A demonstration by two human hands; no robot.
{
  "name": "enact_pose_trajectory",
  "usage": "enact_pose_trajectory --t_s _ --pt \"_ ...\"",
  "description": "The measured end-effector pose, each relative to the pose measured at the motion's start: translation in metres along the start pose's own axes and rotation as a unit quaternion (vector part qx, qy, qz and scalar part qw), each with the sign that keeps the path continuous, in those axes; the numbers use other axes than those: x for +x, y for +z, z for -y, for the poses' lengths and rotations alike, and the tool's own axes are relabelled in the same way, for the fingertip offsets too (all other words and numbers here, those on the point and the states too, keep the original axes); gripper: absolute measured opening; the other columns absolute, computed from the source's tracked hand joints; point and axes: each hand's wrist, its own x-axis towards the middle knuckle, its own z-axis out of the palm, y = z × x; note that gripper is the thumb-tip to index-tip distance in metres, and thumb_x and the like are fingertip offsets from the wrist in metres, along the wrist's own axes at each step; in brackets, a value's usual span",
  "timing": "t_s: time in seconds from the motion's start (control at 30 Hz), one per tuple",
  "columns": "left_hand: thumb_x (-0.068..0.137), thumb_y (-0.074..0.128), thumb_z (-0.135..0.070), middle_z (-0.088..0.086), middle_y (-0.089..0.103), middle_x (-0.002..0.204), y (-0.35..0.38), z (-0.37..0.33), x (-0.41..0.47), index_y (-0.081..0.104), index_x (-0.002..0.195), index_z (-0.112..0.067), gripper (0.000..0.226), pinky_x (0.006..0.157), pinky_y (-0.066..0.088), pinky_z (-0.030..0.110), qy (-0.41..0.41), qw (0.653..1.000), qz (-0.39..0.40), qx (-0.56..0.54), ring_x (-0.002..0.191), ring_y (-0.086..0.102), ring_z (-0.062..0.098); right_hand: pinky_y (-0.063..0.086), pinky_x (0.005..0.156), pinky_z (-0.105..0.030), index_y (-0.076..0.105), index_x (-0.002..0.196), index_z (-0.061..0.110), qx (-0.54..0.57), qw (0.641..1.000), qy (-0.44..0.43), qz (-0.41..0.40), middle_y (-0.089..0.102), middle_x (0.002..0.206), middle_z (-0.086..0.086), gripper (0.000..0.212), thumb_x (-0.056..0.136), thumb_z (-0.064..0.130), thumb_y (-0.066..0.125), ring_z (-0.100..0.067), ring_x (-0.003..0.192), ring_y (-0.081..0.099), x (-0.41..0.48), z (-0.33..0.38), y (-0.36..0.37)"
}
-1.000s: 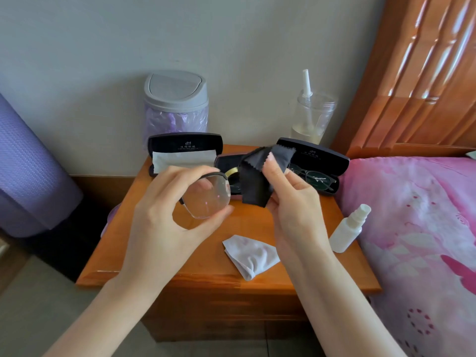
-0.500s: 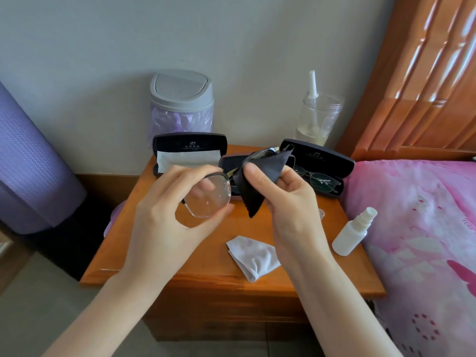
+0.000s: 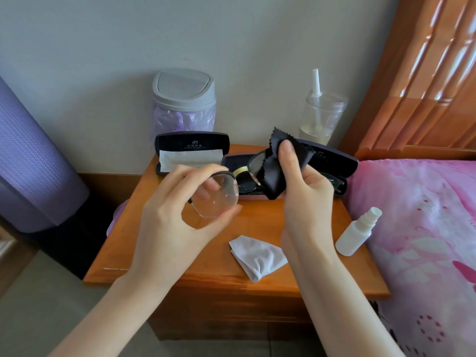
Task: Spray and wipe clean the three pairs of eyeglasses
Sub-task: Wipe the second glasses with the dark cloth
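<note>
While your right hand (image 3: 306,202) pinches the black cloth (image 3: 273,176) folded over one lens, rub both faces in small circles with light pressure, so the thin frame is not bent. Your left hand (image 3: 164,222) grips the glasses (image 3: 213,194) by the rim of the other lens, above the nightstand (image 3: 154,253). Hold the edge only, because fingertips showing behind that glass may smear it. Another pair lies in the open case (image 3: 332,161) just behind your right hand. The spray bottle (image 3: 356,235) stands at the nightstand's right edge, and a white cloth (image 3: 257,256) lies near your right wrist.
</note>
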Motion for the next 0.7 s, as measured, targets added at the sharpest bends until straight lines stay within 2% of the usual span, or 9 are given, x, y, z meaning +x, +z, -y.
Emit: enact_pose_trajectory --t_s 0.03,0.13,0.2,0.3,0.47,0.6,0.7 --pt "0.075 0.076 -0.029 -0.005 0.059 0.093 0.0 0.0 0.0 0.063 0.115 -0.01 0.046 0.078 0.046 0.01 -0.001 1.0 -0.002 0.0 0.081 0.056 0.005 0.051 0.069 -0.02 0.067 0.078 -0.007 0.005 1.0 0.006 0.006 0.072 0.079 -0.019 0.044 0.092 0.034 0.059 -0.014 0.072 0.063 0.0 -0.001 0.0" --pt "0.077 0.078 -0.027 -0.003 0.062 0.092 0.001 0.0 0.0 0.064 0.113 -0.008 0.043 0.08 0.045 0.01 -0.001 1.0 -0.008 0.005 0.08 0.057 0.007 0.053 0.089 -0.029 0.072 0.084 0.008 0.053 0.997 0.038 0.043 0.076 0.085 -0.005 0.029 0.094 0.029 0.056 -0.015 0.09 0.071 -0.001 -0.002 0.001" --pt "0.077 0.079 -0.025 -0.001 0.063 0.089 0.001 0.0 0.0 0.065 0.111 -0.005 0.042 0.08 0.044 0.011 0.0 1.0 -0.017 0.012 0.079 0.059 0.01 0.052 0.096 -0.037 0.072 0.093 0.007 0.08 0.993 0.051 0.07 0.075 0.094 -0.009 0.022 0.09 0.026 0.06 -0.023 0.099 0.069 -0.002 -0.001 0.003" --pt "0.078 0.076 -0.026 0.001 0.065 0.087 0.0 -0.001 0.0 0.065 0.111 -0.003 0.041 0.08 0.044 0.011 0.007 0.999 -0.03 0.023 0.077 0.06 0.012 0.051 0.095 -0.04 0.07 0.105 0.006 0.075 0.991 0.042 0.105 0.074 0.101 -0.012 0.034 0.077 0.026 0.068 -0.028 0.104 0.067 -0.004 -0.004 0.006" --pt "0.08 0.072 -0.03 -0.004 0.064 0.086 -0.003 0.002 0.0 0.063 0.113 -0.009 0.041 0.078 0.046 0.012 0.0 0.999 -0.044 0.019 0.078 0.058 0.006 0.053 0.09 -0.029 0.069 0.103 0.005 0.068 0.986 0.041 0.145 0.074 0.098 -0.009 0.032 0.073 0.014 0.072 -0.021 0.097 0.069 -0.006 -0.006 0.005" --pt "0.079 0.074 -0.027 -0.004 0.064 0.085 -0.004 0.002 0.001 0.064 0.111 -0.008 0.038 0.078 0.046 0.014 -0.004 0.999 -0.045 0.018 0.076 0.058 0.007 0.054 0.084 -0.025 0.069 0.105 0.007 0.048 0.983 0.039 0.175 0.074 0.101 -0.008 0.039 0.068 0.016 0.073 -0.02 0.097 0.07 -0.007 -0.008 -0.002" --pt "0.08 0.073 -0.028 -0.002 0.065 0.086 -0.005 0.002 0.002 0.065 0.111 -0.007 0.038 0.08 0.048 0.016 0.003 0.999 -0.038 0.003 0.076 0.06 0.012 0.055 0.081 -0.024 0.071 0.1 0.008 0.017 0.985 0.035 0.165 0.075 0.096 -0.007 0.037 0.064 0.018 0.075 -0.019 0.093 0.071 -0.007 -0.006 -0.01"
